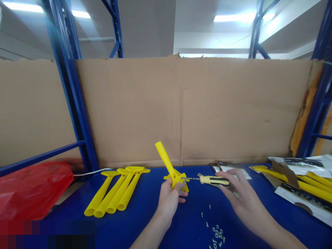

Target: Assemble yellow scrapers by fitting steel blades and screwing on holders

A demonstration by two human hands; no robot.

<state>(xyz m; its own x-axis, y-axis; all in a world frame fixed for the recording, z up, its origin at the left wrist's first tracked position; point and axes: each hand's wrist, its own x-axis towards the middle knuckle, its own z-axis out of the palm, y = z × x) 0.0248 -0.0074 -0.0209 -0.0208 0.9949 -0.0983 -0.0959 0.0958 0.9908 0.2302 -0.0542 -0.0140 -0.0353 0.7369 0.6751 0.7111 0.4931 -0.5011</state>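
My left hand (pixel 168 197) is closed around the flanged end of a yellow plastic tube piece (pixel 166 159), whose hollow shaft tilts up and to the left. In my right hand (pixel 241 193) is a screwdriver (pixel 212 180) with a cream and black handle, held level and pointing left. Its metal shaft reaches the flanged end of the piece; my left fingers partly hide the exact contact at the tip. Below the screwdriver, several small screws and nuts (pixel 217 231) lie scattered on the blue table top (pixel 192 214).
Several matching yellow pieces (pixel 114 193) lie side by side at left, near a red plastic bag (pixel 36 190). At right, opened packaging (pixel 306 204) holds more yellow parts. A cardboard panel (pixel 135 110) stands behind the table between blue metal posts (pixel 70 83).
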